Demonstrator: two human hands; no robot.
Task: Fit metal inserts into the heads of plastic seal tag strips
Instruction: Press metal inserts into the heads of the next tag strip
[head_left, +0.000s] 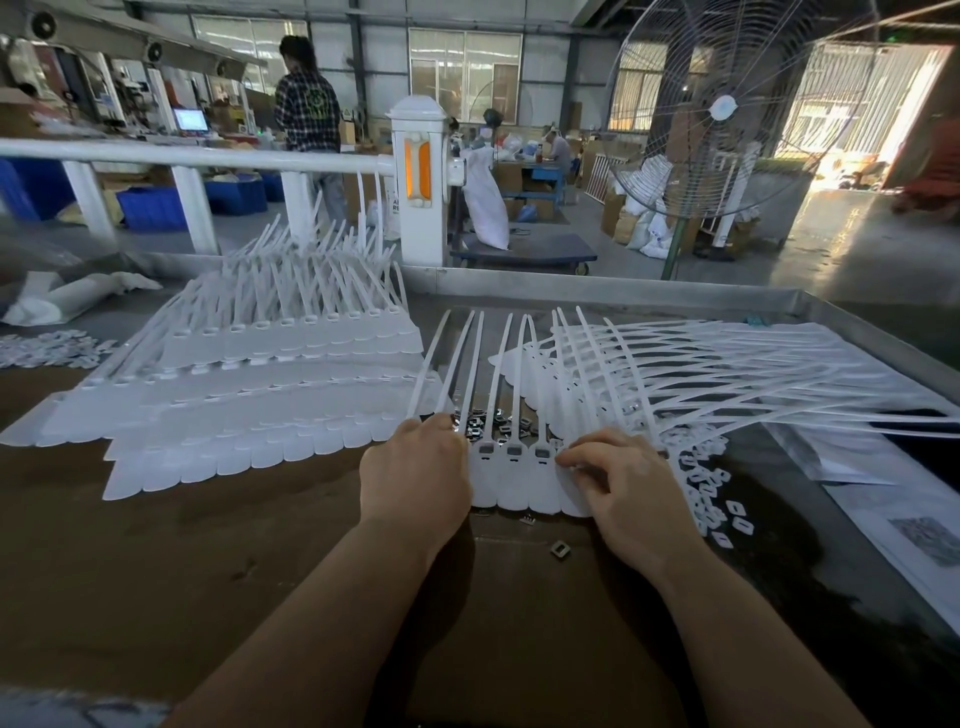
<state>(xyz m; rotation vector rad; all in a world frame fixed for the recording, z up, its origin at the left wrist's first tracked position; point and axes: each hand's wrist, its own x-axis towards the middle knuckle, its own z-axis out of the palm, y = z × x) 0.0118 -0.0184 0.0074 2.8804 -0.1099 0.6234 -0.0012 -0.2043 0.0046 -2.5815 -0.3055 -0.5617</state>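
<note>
Seal tag strips (511, 470) lie joined side by side on the brown worktable (171, 561), heads toward the person and thin tails fanning away toward the raised metal rim (613, 287) at the far edge. Three heads in the gap between the hands show dark rectangular inserts seated in them. The left hand (415, 473) lies on the left end of this row, fingers curled down over the strips and pinning them; whether it pinches anything I cannot tell. The right hand (626, 480) rests on the right end, fingers bent, fingertips pressing at a head. Just behind the row sits a loose heap of metal inserts (493, 422), and a few strays (559, 548) lie near the person's side of the strips. Small white plastic pieces (714, 499) are scattered just right of the right hand. To the left, stacked sheets of strips (270, 384) cover much of the table; to the right another spread (727, 374) reaches near the side rim. Bare tabletop lies around the forearms. No bins hold the parts; everything lies straight on the table.
</note>
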